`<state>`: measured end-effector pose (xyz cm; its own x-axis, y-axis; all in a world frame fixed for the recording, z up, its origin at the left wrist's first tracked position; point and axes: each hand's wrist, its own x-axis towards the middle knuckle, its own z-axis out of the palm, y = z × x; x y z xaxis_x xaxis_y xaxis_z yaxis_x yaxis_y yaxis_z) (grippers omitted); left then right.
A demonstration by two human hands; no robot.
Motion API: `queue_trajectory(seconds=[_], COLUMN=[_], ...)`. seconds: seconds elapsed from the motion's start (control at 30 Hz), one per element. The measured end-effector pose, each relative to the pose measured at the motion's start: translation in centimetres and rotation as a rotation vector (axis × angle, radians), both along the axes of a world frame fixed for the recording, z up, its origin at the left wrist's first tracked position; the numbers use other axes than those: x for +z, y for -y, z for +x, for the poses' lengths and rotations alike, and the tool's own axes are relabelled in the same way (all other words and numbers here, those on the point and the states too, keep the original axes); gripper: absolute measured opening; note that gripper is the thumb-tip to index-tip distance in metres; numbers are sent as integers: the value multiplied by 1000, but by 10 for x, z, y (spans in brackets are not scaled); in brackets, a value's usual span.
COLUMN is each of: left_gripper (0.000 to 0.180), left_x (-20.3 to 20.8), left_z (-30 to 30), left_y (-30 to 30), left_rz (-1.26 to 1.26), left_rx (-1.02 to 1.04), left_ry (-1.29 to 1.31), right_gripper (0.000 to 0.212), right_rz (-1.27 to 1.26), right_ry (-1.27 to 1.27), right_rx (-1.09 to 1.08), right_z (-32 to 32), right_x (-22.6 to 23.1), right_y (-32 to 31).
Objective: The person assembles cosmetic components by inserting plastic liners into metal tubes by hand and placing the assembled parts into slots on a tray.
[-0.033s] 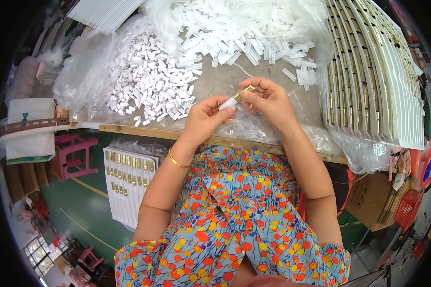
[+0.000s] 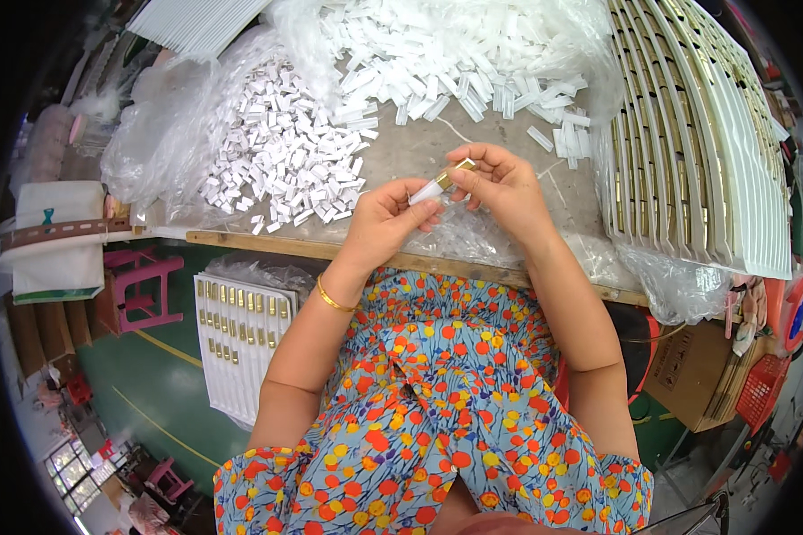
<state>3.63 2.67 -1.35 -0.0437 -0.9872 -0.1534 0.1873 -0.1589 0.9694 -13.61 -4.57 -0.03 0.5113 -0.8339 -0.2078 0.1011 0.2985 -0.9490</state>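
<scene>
Over the near part of the worktable, I hold a small whitish, see-through tube [image 2: 426, 193] with a gold end piece [image 2: 456, 173]. My left hand [image 2: 382, 219] is closed, its thumb and fingers pinching the tube's pale lower end. The gold end is pinched by my right hand [image 2: 509, 189], also closed. The tube slants up to the right between the hands. Left of them lies a heap of short white pieces [image 2: 281, 147]; beyond them, a pile of clear oblong tubes [image 2: 473, 80] spills out of plastic film. Whether the two parts are fully joined is hidden by my fingers.
Stacked white ridged trays [image 2: 732, 143] bearing gold pieces stand at the table's right. A white tray [image 2: 227, 379] with rows of gold pieces sits below the wooden table edge [image 2: 330, 250] at left. Crumpled plastic film [image 2: 473, 239] lies near my hands. A pink stool [image 2: 147, 290] stands left.
</scene>
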Motion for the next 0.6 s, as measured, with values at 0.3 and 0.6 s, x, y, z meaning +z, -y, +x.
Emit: queue_trajectory(seconds=[0.3, 0.6], left_gripper=[15, 32], left_x=[0, 17], left_z=[5, 8], left_y=[3, 20], left_rz=[60, 311], left_rx=[-41, -333], left_ry=[11, -714], right_gripper=[14, 25], right_rz=[-14, -141], right_ry=[-50, 202], right_rx=[122, 47], right_z=[-4, -9], right_x=[0, 8], right_y=[6, 7])
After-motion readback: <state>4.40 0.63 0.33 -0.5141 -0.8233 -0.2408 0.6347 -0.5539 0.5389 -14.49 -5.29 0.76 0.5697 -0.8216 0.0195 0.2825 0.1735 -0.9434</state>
